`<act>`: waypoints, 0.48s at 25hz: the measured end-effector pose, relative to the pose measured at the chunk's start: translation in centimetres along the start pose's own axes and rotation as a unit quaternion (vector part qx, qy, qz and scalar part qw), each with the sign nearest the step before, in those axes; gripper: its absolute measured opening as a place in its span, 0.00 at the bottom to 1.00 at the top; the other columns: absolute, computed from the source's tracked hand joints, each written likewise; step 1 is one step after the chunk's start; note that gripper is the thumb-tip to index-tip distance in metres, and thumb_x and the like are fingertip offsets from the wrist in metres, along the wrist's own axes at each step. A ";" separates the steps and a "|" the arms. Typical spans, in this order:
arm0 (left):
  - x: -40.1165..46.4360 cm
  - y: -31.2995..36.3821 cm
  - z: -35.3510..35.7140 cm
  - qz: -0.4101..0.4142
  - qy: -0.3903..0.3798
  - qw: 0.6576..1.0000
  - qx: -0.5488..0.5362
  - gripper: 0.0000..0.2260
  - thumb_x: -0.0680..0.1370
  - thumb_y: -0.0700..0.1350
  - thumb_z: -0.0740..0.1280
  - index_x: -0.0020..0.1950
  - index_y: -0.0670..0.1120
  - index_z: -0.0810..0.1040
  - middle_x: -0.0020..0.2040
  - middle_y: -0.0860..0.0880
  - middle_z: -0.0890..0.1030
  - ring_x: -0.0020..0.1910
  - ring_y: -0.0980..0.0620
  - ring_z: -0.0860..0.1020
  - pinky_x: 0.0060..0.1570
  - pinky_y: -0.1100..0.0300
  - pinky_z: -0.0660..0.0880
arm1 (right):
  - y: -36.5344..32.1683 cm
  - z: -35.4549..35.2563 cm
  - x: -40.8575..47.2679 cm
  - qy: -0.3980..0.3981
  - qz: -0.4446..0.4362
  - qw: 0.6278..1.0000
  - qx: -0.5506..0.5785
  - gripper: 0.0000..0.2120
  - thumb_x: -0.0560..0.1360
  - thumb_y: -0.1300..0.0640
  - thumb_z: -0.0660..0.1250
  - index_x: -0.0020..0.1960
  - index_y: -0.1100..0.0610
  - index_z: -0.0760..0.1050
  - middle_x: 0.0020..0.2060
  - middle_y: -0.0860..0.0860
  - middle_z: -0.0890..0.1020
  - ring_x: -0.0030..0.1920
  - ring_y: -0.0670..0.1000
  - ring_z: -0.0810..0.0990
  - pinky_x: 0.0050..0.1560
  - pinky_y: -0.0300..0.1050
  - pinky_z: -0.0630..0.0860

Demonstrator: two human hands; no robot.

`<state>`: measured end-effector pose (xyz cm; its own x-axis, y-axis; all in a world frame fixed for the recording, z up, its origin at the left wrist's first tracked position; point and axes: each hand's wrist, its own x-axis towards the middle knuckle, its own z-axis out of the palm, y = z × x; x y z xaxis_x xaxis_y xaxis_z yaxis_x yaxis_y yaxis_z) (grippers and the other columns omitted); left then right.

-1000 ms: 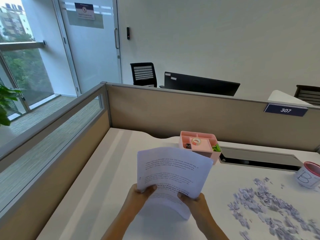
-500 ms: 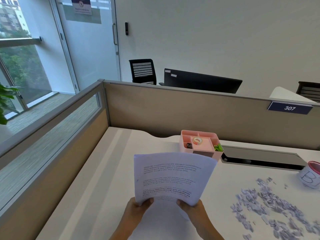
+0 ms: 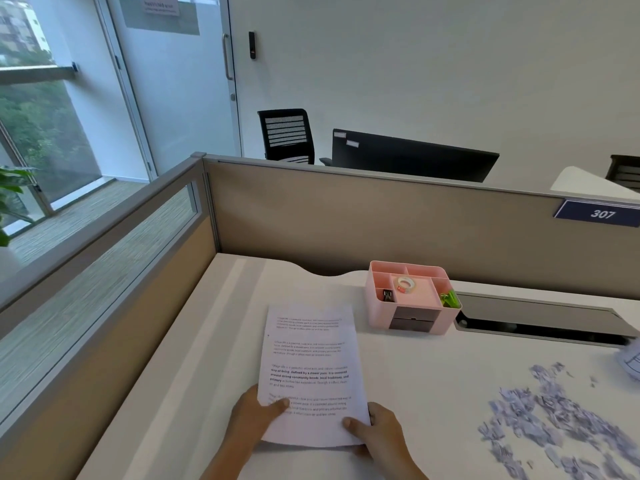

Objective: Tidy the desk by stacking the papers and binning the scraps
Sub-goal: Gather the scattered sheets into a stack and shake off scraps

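A stack of printed white papers point(image 3: 311, 368) lies squared up and nearly flat on the white desk point(image 3: 221, 341), just in front of me. My left hand point(image 3: 254, 415) grips its lower left edge, thumb on top. My right hand point(image 3: 377, 433) grips the lower right corner, thumb on the sheet. A spread of several small bluish paper scraps point(image 3: 554, 420) covers the desk to the right, apart from the stack. A white container point(image 3: 632, 362) shows only partly at the right edge.
A pink desk organiser point(image 3: 408, 299) with tape and clips stands behind the papers. A grey cable tray point(image 3: 540, 315) runs along the back right. Beige partition walls point(image 3: 346, 216) close the desk at the back and left.
The papers, held up and fanned before, have been lowered toward the desk and now lie aligned and nearly flat. Both hands came down with them.
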<state>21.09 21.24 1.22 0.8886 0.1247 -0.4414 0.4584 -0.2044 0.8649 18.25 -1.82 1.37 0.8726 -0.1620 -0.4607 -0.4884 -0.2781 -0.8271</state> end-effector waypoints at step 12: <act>-3.3 -0.9 -0.4 0.049 0.076 0.987 0.136 0.38 0.73 0.46 0.73 0.77 0.43 0.58 0.64 0.44 0.73 0.61 0.45 0.74 0.61 0.51 0.73 | 0.4 1.0 -1.5 0.090 -0.010 0.996 0.004 0.23 0.75 0.65 0.67 0.69 0.58 0.68 0.53 0.57 0.77 0.47 0.57 0.81 0.32 0.36 0.80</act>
<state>17.68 21.44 1.97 0.9255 0.2314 -0.2998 0.3763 -0.4733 0.7965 16.70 -0.75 1.38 0.8670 -0.3238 -0.3787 -0.4693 -0.2756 -0.8389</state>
